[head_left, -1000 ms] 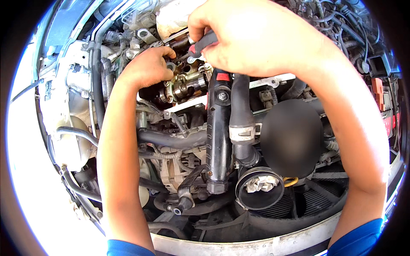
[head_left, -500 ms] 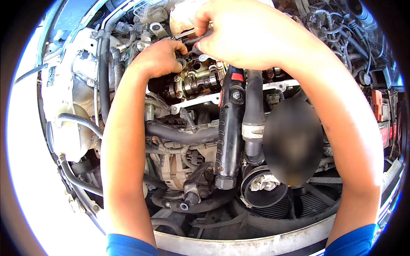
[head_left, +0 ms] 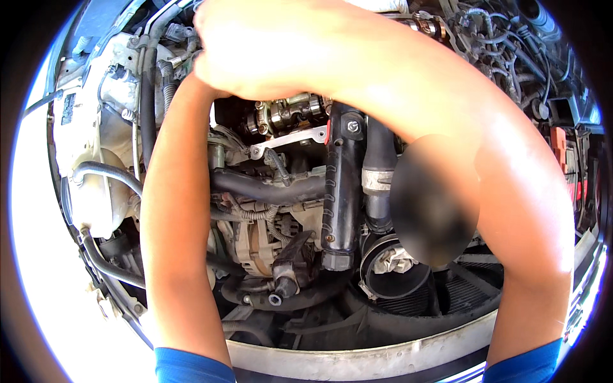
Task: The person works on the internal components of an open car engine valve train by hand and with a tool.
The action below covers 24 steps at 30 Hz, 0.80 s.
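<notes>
Over the far left part of the open engine, my right hand reaches across with its fingers curled at the left end. Whatever they grip is hidden from view. My left hand is tucked beneath and behind it, so only its wrist side shows and its fingers cannot be seen. The two hands overlap and seem to meet. Just nearer than them, the shiny metal camshaft lies exposed in the cylinder head. A black ribbed bar-shaped tool with a pivot screw and red edge lies lengthwise over the engine's front.
A black hose crosses in front of the head, above the alternator. An open round duct has crumpled white material in it. A whitish reservoir stands left. The pale front crossbar runs along the near edge.
My right hand has moved left and now covers my left hand, which has drawn slightly left. The view has shifted a little. More of the camshaft's far side is covered.
</notes>
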Available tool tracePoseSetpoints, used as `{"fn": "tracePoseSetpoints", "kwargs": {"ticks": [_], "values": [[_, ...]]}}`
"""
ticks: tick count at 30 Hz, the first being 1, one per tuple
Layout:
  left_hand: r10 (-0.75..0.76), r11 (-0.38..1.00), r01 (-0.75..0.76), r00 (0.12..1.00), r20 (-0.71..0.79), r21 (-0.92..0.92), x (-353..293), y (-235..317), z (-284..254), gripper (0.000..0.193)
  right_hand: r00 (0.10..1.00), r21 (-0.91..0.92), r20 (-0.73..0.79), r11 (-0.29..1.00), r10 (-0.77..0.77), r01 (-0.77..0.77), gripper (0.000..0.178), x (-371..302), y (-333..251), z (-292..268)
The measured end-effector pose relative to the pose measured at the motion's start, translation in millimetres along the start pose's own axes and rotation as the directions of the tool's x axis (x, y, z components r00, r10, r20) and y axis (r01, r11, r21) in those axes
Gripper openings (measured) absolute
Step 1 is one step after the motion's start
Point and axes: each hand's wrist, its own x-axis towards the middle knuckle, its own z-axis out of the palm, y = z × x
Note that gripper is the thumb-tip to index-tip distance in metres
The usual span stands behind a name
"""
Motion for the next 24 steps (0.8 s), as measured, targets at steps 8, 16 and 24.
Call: {"fn": "tracePoseSetpoints", "kwargs": {"ticks": [8, 16, 24], "values": [[-0.080, 0.996, 0.080, 0.997, -0.011, 0.027, -6, -5, -5, 0.038, 0.997, -0.217, 0.004, 0.973, 0.076, -0.074, 0.023, 15, -18, 15], [-0.153, 0.987, 0.157, 0.982, 0.108, -0.033, -19, -2, 1, 0.032, 0.995, -0.118, -0.094, 0.993, -0.034, 0.023, 0.025, 6, 5, 10], [0.026, 0.986, -0.048, 0.990, 0.141, 0.159, -14, 23, -3, 0.034, 0.963, -0.570, -0.035, 0.797, -0.268, 0.202, 0.025, -49, 39, -26]]}}
